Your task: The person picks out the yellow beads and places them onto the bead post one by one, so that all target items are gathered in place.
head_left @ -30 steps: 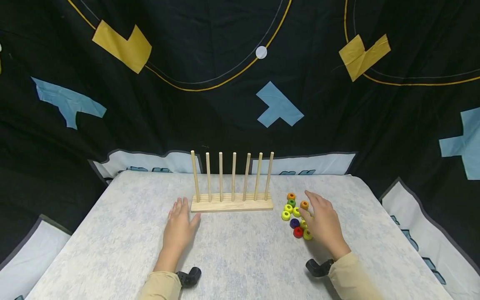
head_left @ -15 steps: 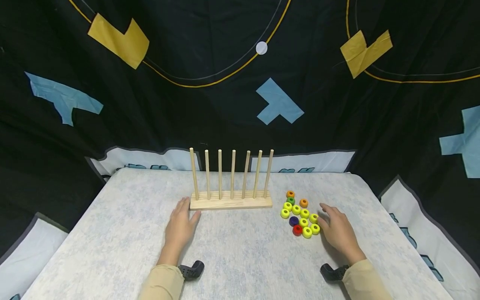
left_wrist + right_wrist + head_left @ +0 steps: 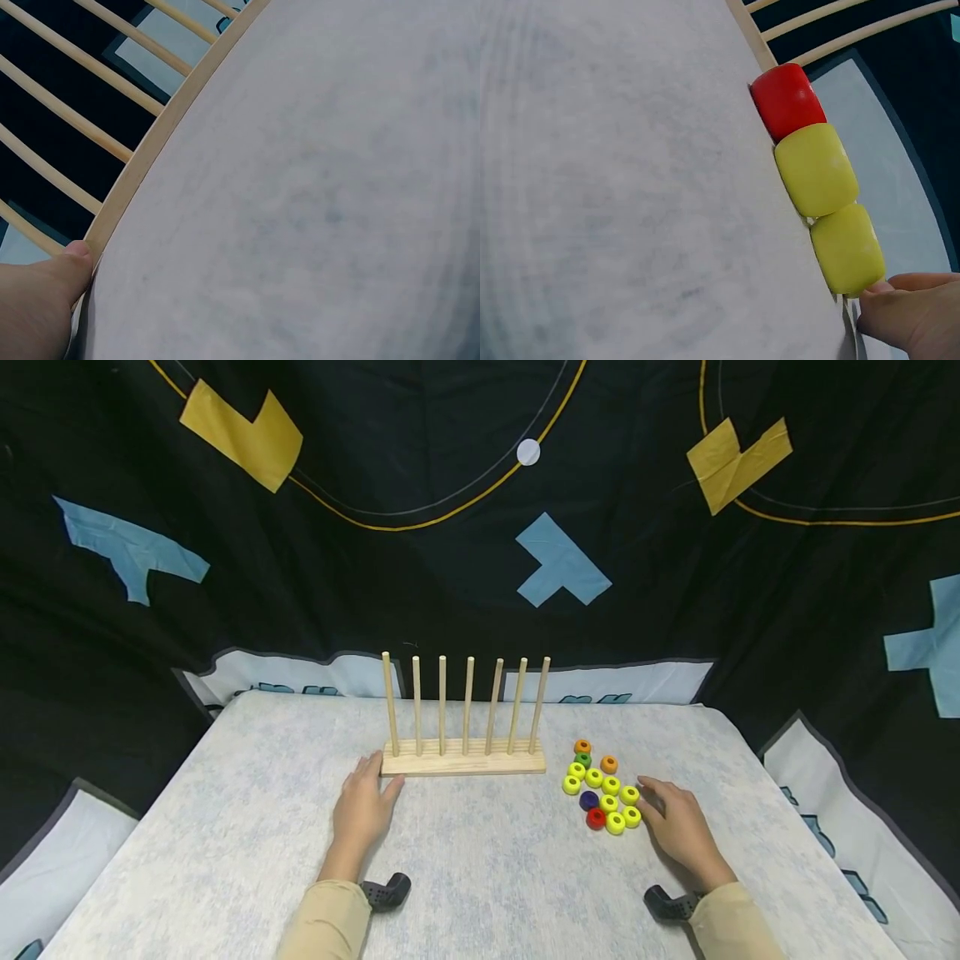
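Observation:
A wooden stand (image 3: 463, 764) with several upright bare pegs (image 3: 468, 706) is at the far middle of the table. My left hand (image 3: 362, 810) lies at the stand's left end, its fingers beside the base and its thumb (image 3: 73, 259) by the front edge. To the right of the stand lies a loose group of beads: several yellow beads (image 3: 608, 803), two orange beads (image 3: 609, 764), a green bead (image 3: 582, 760), a purple bead (image 3: 588, 801) and a red bead (image 3: 596, 818). Just right of them is my right hand (image 3: 682, 827), fingers relaxed, holding nothing, near a yellow bead (image 3: 847, 247).
The table (image 3: 487, 877) has a pale mottled cover. Behind it hangs a black cloth (image 3: 420, 602) with yellow and blue shapes, its white border near the table's far edge. Each wrist wears a black device (image 3: 387, 891).
My right hand has drawn back to the right from over the beads, uncovering several yellow ones, then stays nearly still. The left hand keeps its place by the stand.

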`<move>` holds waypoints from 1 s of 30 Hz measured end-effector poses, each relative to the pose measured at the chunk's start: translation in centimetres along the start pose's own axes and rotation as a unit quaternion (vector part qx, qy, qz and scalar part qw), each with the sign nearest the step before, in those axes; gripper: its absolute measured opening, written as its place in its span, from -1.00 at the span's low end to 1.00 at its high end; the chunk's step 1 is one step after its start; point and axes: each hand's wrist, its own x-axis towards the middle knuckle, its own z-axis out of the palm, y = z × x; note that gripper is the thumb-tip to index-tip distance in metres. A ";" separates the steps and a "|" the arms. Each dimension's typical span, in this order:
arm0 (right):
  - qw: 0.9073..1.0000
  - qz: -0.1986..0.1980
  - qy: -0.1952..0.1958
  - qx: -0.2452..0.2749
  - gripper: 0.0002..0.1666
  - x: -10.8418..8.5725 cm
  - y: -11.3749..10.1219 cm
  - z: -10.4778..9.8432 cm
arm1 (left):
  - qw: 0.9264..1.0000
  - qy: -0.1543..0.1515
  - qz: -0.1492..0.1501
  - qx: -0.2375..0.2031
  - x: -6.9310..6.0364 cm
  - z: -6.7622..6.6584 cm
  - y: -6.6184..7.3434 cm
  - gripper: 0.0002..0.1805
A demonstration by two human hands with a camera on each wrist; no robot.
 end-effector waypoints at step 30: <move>0.999 -0.001 0.012 0.038 -0.51 0.7 1.0 1.5 | 1.000 -0.005 -0.020 0.018 0.2 0.1 -0.1 -0.25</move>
